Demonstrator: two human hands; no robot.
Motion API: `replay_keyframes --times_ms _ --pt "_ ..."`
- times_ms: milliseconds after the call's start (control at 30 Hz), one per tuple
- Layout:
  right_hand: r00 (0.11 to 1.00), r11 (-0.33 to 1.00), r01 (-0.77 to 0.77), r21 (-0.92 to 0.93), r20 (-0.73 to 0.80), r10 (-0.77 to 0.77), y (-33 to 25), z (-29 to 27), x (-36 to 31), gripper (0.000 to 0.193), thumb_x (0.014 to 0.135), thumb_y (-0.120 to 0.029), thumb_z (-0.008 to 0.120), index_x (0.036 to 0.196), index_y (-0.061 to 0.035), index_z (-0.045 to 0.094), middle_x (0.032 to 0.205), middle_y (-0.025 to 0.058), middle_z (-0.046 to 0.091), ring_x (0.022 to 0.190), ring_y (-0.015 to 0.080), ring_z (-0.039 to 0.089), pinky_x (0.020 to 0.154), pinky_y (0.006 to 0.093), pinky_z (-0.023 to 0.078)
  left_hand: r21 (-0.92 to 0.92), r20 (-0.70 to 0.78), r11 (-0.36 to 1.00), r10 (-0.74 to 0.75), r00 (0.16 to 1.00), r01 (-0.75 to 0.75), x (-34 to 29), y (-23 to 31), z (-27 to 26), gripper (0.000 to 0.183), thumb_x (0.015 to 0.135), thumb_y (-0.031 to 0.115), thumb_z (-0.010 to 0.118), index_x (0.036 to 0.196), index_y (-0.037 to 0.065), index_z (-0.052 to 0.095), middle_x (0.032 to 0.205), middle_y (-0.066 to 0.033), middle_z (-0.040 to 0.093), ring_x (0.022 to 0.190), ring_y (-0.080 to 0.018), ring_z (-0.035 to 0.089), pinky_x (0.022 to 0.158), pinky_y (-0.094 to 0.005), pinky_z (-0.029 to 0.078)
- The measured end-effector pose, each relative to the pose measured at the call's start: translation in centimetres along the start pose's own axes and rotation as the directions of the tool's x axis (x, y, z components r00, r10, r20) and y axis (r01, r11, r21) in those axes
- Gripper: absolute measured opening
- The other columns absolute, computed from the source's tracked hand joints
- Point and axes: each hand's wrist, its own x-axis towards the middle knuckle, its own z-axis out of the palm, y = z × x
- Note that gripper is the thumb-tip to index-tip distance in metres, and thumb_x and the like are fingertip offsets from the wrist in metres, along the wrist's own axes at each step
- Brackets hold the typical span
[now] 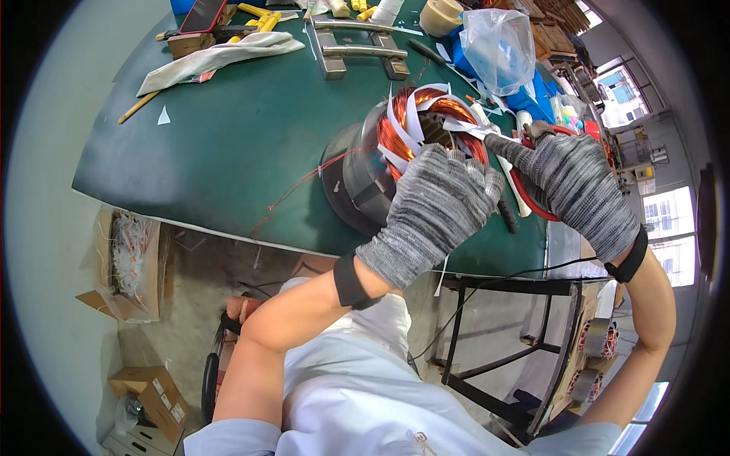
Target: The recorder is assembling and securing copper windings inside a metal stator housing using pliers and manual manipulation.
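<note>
A motor stator (357,178) stands on the green table, a round grey metal body with copper windings (391,137) around its top. White insulating strips (413,121) are tucked between the windings. My left hand (445,209), in a grey knitted glove, is closed at the near rim of the windings; its fingertips and whatever they pinch are hidden. Gloved alike, my right hand (578,182) grips red-handled scissors (523,191), whose blades reach left over the stator's opening. Thin red wires (304,179) trail from the stator toward the table's front edge.
Metal bars joined as a frame (357,52) lie at the back of the green table (228,152). Further left are a white cloth (220,62) and yellow pieces (262,23). A blue bin with a clear plastic bag (498,49) stands back right. Cardboard boxes (156,395) sit on the floor.
</note>
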Motion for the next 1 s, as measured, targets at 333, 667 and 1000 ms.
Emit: replay_keyframes --times_ms 333,667,1000 --pt "0.985 0.99 0.088 0.111 -0.157 -0.07 -0.6 -0.4 1.4 0.039 0.089 -0.018 0.042 0.128 -0.0206 0.046 0.085 0.008 0.059 0.065 0.0197 0.063 0.05 0.0342 0.049 -0.033 -0.022 0.999 -0.014 1.0 0.014 0.0 -0.2 -0.2 0.024 0.073 0.018 0.056 0.095 0.007 0.055 0.08 -0.0083 0.059 0.079 -0.0244 0.059 0.066 -0.0396 0.046" --pt "0.883 0.479 0.327 0.815 -0.443 0.151 0.4 6.5 -0.3 0.056 0.082 -0.01 0.058 0.135 -0.013 0.038 0.116 0.0155 0.058 0.1 0.0248 0.06 0.085 0.0352 0.048 -0.032 -0.155 0.999 0.036 0.987 -0.041 -0.9 -0.7 0.8 0.036 0.07 0.02 0.06 0.104 0.006 0.056 0.09 -0.0098 0.057 0.083 -0.0265 0.056 0.073 -0.0434 0.045" --pt "0.804 -0.465 0.484 0.741 -0.167 0.57 -12.1 16.2 1.2 0.059 0.084 -0.026 0.061 0.133 -0.0077 0.034 0.105 0.0028 0.048 0.083 0.0081 0.047 0.072 0.022 0.043 0.21 -0.375 0.972 0.182 0.909 -0.108 2.9 -13.0 -4.2 0.026 0.086 0.019 0.055 0.106 0.003 0.056 0.101 -0.011 0.056 0.091 -0.0218 0.053 0.082 -0.0313 0.043"
